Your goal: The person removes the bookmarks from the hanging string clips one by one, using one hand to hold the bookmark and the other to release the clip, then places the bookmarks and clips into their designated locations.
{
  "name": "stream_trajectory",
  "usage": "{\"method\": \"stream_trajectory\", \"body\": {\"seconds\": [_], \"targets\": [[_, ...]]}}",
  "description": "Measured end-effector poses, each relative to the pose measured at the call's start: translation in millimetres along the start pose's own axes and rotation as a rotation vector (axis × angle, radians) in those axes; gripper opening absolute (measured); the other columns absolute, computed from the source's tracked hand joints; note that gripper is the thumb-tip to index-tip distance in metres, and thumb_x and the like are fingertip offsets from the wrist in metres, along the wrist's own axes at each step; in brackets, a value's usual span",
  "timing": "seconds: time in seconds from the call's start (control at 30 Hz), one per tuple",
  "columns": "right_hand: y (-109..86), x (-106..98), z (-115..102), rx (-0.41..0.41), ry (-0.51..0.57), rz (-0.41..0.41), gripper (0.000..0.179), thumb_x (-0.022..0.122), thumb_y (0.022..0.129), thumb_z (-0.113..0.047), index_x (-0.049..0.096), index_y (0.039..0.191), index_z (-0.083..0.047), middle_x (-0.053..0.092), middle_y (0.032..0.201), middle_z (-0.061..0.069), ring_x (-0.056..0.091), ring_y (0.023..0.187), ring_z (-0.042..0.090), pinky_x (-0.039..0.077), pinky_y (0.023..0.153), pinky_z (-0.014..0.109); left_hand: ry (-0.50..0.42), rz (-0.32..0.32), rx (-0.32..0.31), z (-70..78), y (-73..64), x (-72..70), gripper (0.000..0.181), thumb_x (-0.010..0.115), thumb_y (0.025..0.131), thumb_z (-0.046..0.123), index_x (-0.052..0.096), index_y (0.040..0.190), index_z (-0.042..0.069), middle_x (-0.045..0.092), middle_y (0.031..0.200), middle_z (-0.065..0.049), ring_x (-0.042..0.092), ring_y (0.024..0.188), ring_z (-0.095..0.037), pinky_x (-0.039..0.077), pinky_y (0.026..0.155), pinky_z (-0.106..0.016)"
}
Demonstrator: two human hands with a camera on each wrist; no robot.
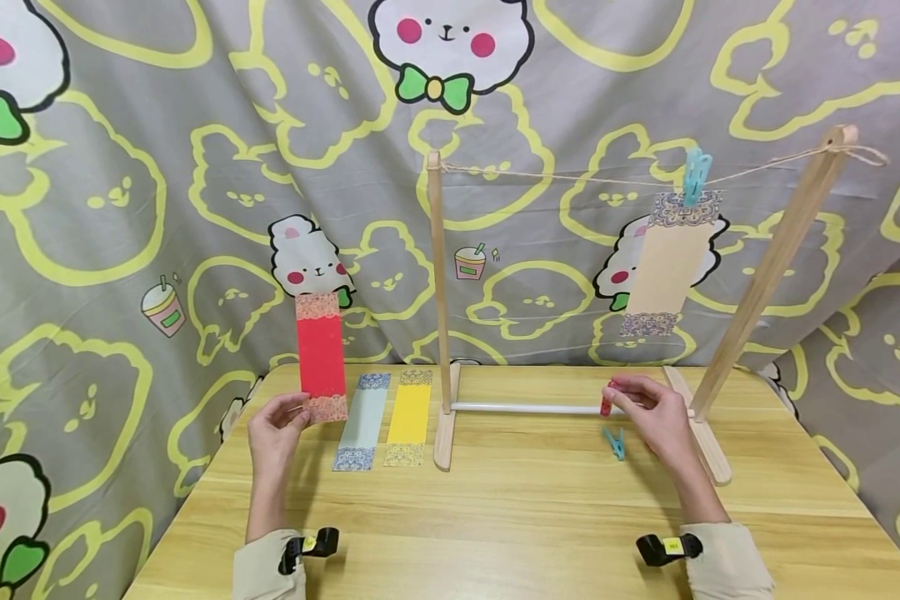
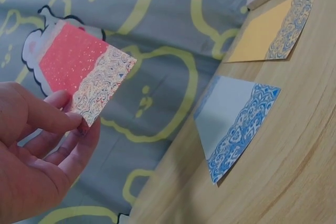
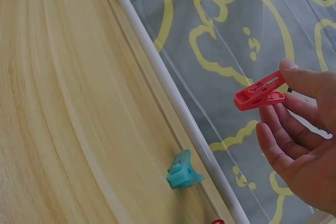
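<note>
My left hand [image 1: 276, 427] pinches a red paper bookmark [image 1: 321, 357] by its lower corner, holding it upright above the table's left side. Patterned bands edge both its ends. My right hand [image 1: 656, 410] pinches a small red clothespin [image 3: 257, 94] between thumb and fingers, near the white crossbar [image 1: 528, 408]. A teal clothespin [image 1: 615, 444] lies on the table below that hand. From the string [image 1: 540, 176] hangs a cream bookmark [image 1: 671, 271], clipped at its top by another teal clothespin [image 1: 695, 177]. Pale blue [image 1: 364, 419] and yellow [image 1: 408, 417] bookmarks lie flat beside my left hand.
The wooden stand has a left post [image 1: 439, 292] and a right post [image 1: 772, 275] on wooden feet. Behind it hangs a grey curtain [image 1: 390, 192] with cartoon figures. Part of a small red thing [image 3: 218, 222] shows at the right wrist view's bottom edge.
</note>
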State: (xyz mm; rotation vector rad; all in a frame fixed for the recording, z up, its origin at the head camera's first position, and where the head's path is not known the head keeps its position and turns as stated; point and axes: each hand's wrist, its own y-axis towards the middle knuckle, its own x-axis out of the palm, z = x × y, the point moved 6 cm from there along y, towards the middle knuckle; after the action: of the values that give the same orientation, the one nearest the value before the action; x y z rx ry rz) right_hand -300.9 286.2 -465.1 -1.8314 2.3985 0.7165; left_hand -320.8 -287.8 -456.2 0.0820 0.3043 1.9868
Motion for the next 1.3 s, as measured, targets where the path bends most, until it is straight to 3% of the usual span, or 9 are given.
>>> {"method": "stream_trajectory", "body": {"seconds": [0.13,0.37,0.67,1.3], "targets": [[-0.9,1,2,0.002,-0.028,-0.001,0.039,0.077,0.095,-0.022,0.07,0.121,0.005,0.076,0.103,0.009,0.068,0.084,0.001,0.053,0.076,0.012,0.004,0.002,0.003,-1.3,0.1,-1.2,0.029,0.065,0.086,-0.024,0.068,0.114,-0.015,0.07,0.11,-0.03,0.069,0.079,-0.003,0.059,0.072,-0.019],[-3.0,2,6,0.02,-0.056,-0.013,0.038,0.077,0.094,-0.026,0.071,0.121,0.002,0.075,0.105,0.015,0.069,0.084,0.005,0.052,0.076,0.012,0.008,0.006,-0.003,-4.6,-0.1,-3.4,0.028,0.065,0.086,-0.024,0.068,0.112,-0.015,0.073,0.105,-0.025,0.07,0.078,-0.005,0.059,0.071,-0.018],[-4.3,3,10,0.044,-0.077,-0.029,0.041,0.076,0.095,-0.028,0.071,0.122,0.003,0.073,0.111,0.019,0.068,0.086,0.003,0.053,0.074,0.014,0.003,0.006,-0.017,-11.8,0.8,-5.8,0.028,0.065,0.086,-0.024,0.067,0.113,-0.016,0.07,0.109,-0.03,0.069,0.075,-0.005,0.06,0.07,-0.02],[-5.1,6,20,0.101,-0.093,-0.063,0.048,0.075,0.095,-0.035,0.069,0.125,0.002,0.072,0.113,0.019,0.069,0.088,0.004,0.053,0.075,0.014,0.031,0.009,-0.039,-21.7,2.4,-8.6,0.029,0.061,0.084,-0.026,0.068,0.111,-0.016,0.074,0.099,-0.02,0.069,0.074,-0.004,0.059,0.069,-0.019]]}}
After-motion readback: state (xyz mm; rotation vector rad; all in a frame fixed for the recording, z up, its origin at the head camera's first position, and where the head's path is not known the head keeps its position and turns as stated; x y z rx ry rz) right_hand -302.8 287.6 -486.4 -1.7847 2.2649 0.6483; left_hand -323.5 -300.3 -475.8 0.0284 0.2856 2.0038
